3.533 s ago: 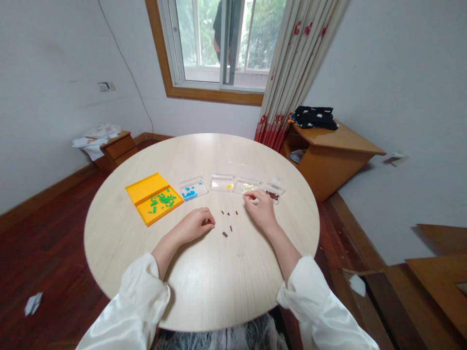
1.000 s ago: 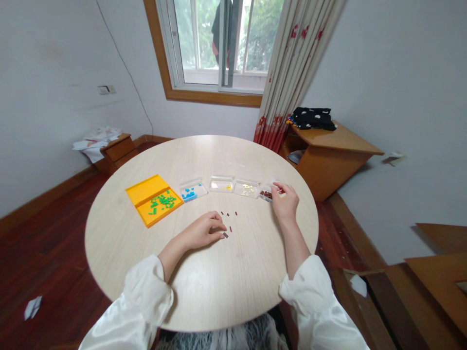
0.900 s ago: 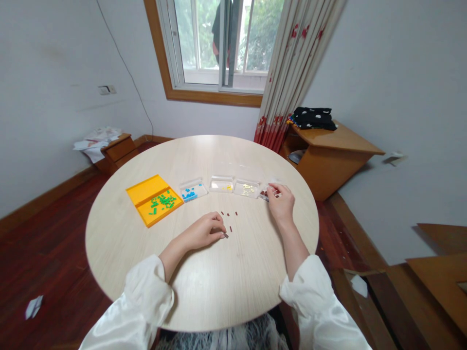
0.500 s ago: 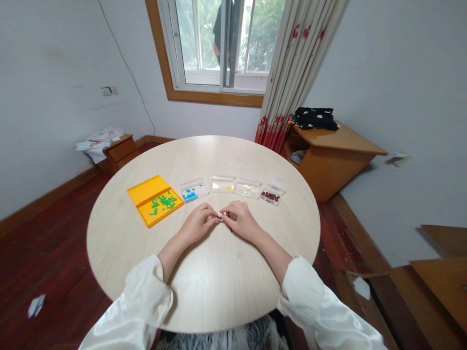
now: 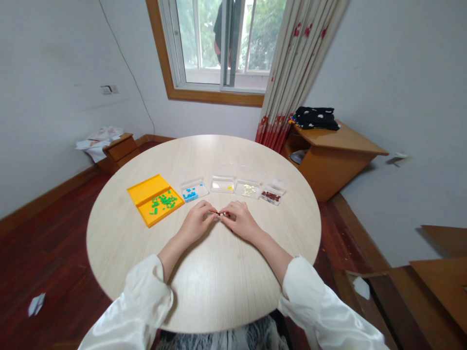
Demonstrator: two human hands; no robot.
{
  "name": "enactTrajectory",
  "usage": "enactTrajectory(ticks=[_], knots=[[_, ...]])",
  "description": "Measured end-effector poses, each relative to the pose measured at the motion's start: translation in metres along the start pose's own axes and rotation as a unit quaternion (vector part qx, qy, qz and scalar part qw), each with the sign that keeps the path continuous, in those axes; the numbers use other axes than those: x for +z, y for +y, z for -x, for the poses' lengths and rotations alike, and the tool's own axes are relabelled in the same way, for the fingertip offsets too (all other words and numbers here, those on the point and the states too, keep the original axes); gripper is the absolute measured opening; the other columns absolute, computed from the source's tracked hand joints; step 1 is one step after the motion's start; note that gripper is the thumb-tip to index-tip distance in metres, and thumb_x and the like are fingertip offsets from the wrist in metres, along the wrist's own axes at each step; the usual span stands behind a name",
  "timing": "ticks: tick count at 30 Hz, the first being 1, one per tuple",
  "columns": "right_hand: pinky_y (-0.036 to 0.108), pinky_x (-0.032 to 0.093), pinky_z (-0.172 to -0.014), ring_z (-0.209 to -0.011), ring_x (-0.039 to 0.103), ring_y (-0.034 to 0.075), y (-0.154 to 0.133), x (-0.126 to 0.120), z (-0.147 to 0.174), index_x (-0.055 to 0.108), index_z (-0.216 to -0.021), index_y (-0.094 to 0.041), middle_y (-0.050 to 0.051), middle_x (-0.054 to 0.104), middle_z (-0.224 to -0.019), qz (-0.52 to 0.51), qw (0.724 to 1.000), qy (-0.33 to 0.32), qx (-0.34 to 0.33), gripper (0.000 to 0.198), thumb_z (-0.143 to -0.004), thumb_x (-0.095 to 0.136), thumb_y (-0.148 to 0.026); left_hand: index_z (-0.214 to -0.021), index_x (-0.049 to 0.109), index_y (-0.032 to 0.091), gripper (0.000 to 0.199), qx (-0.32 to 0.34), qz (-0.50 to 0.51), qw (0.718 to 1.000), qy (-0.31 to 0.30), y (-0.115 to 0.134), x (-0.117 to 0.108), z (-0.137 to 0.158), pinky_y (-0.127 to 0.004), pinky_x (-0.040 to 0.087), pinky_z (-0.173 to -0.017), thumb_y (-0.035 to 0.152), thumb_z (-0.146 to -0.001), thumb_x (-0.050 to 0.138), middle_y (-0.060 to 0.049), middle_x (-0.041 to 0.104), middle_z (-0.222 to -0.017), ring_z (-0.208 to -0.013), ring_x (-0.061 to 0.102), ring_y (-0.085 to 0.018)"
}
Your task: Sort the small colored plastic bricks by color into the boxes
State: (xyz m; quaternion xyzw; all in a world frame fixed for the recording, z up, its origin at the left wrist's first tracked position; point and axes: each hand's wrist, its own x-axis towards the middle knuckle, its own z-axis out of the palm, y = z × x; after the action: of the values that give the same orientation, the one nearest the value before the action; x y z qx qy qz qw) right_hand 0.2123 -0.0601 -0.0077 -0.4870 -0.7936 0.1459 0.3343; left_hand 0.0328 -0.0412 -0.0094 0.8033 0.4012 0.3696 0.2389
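Round pale wooden table. Right hand: is no longer reaching to the table's far right; is meeting left hand near the table's centre. Tiny dark-brown plastic bricks: both hands are pinching them there; their number is being obscured.

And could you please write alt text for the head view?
A person's left hand and right hand meet around a tiny dark piece over a round table. Beyond lie a yellow case of green pieces and four clear trays.
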Motion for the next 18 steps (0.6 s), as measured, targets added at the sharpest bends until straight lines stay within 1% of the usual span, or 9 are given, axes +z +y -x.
enactTrajectory(ticks=[6,8,11,13,15,17,18], knots=[[0.033,0.034,-0.078,-0.079,0.056,0.016,0.001,0.0,0.0,0.067,-0.083,-0.019,0.002,0.065,-0.077,-0.007,1.0,0.007,-0.005,0.005,-0.082,0.064,-0.023,-0.081,0.064,0.017,0.01,0.003,-0.003,1.0,0.002,0.0,0.001,0.0,-0.027,0.045,-0.07,0.024,-0.082,0.058,-0.003,0.059,-0.08,-0.076,0.056,-0.014],[0.033,0.034,-0.078,-0.08,0.057,0.017,0.001,-0.001,-0.001,0.067,-0.083,-0.02,0.002,0.065,-0.077,-0.009,1.0,0.011,-0.004,0.004,-0.081,0.063,-0.021,-0.09,0.065,0.018,0.013,-0.004,-0.005,1.0,0.02,-0.001,0.002,0.0,-0.027,0.045,-0.069,0.026,-0.08,0.06,-0.003,0.06,-0.081,-0.076,0.055,-0.014],[0.033,0.035,-0.079,-0.08,0.057,0.018,0.007,-0.008,-0.002,0.067,-0.083,-0.019,0.003,0.065,-0.078,0.006,0.999,0.039,0.002,0.006,-0.081,0.062,-0.02,-0.111,0.059,0.019,0.034,-0.029,-0.012,0.998,0.048,-0.004,0.001,-0.002,-0.027,0.045,-0.067,0.025,-0.078,0.063,-0.002,0.061,-0.085,-0.072,0.053,-0.013],[0.034,0.034,-0.08,-0.081,0.057,0.019,0.016,-0.019,-0.003,0.068,-0.083,-0.019,0.003,0.065,-0.078,0.033,0.995,0.091,0.017,0.008,-0.08,0.06,-0.021,-0.117,0.056,0.019,0.04,-0.048,-0.024,0.997,0.052,-0.006,-0.001,-0.002,-0.027,0.046,-0.067,0.024,-0.078,0.063,-0.002,0.06,-0.086,-0.069,0.052,-0.012],[0.035,0.034,-0.081,-0.083,0.058,0.02,0.031,-0.032,-0.002,0.068,-0.081,-0.019,0.004,0.067,-0.08,0.06,0.982,0.172,0.052,0.01,-0.08,0.058,-0.022,-0.115,0.056,0.017,0.039,-0.059,-0.038,0.996,0.05,-0.008,-0.003,-0.002,-0.028,0.046,-0.069,0.022,-0.078,0.063,-0.002,0.06,-0.087,-0.069,0.052,-0.012],[0.036,0.035,-0.08,-0.079,0.057,0.02,0.049,-0.047,0.002,0.068,-0.08,-0.019,0.005,0.067,-0.078,0.083,0.958,0.252,0.112,0.013,-0.079,0.057,-0.025,-0.111,0.058,0.016,0.033,-0.066,-0.047,0.996,0.047,-0.009,-0.005,-0.001,-0.029,0.046,-0.07,0.021,-0.078,0.062,-0.003,0.061,-0.087,-0.07,0.052,-0.012],[0.036,0.035,-0.079,-0.077,0.057,0.021,0.058,-0.053,0.004,0.068,-0.079,-0.019,0.005,0.067,-0.076,0.091,0.944,0.281,0.147,0.014,-0.078,0.057,-0.027,-0.109,0.058,0.016,0.031,-0.068,-0.048,0.996,0.045,-0.009,-0.005,-0.001,-0.029,0.046,-0.07,0.021,-0.079,0.061,-0.003,0.061,-0.087,-0.071,0.053,-0.012]])
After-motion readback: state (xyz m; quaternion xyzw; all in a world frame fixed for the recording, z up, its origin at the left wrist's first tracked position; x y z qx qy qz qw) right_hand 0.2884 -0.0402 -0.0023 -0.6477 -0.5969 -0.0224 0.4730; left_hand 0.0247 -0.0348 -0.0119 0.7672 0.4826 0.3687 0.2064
